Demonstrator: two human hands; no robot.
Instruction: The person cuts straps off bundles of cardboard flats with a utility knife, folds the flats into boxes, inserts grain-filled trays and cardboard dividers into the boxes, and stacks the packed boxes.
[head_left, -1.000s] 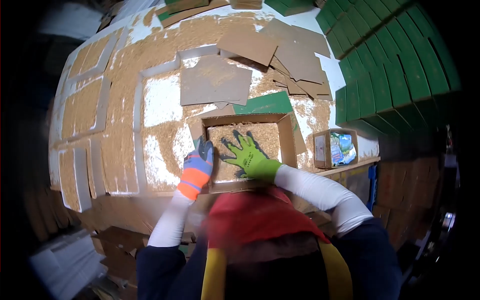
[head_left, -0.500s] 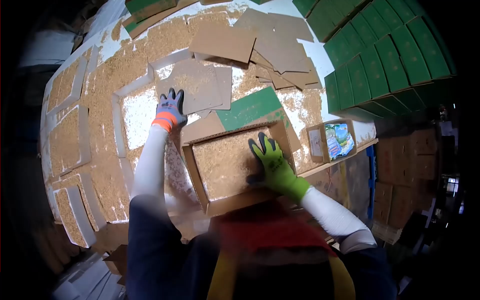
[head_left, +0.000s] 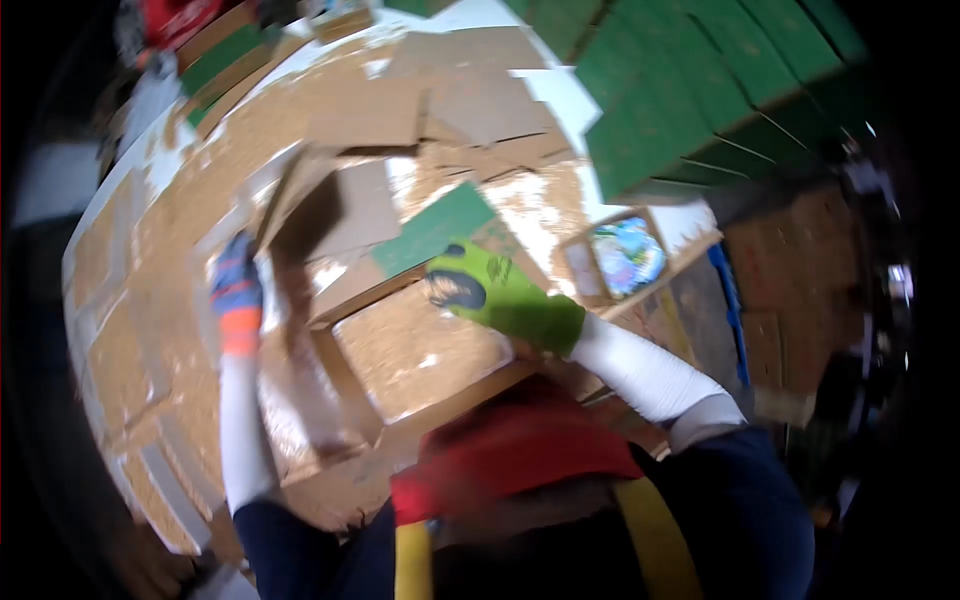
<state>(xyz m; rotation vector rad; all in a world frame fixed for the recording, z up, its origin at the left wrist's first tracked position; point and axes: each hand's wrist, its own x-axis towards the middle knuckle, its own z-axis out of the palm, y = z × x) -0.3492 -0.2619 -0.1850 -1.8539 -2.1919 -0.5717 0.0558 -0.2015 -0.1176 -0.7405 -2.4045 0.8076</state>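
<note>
My left hand, in a grey-blue and orange glove, grips the edge of a brown cardboard sheet raised steeply off the table. An open cardboard box lies close to my body, filled nearly level with tan crumbly material. My right hand, in a green glove with dark fingertips, is over the box's far right part with its fingers curled. What is in them, if anything, I cannot make out. Behind the box lies a green cardboard panel.
Flat cardboard sheets lie at the back of the table. Green boxes are stacked at the back right. A small open box with a colourful printed packet stands right. Tan material covers the table's left side, among white strips.
My left hand has moved left and lifted a cardboard sheet from the table. My right hand has curled its spread fingers and shifted toward the box's far edge. The whole view has turned.
</note>
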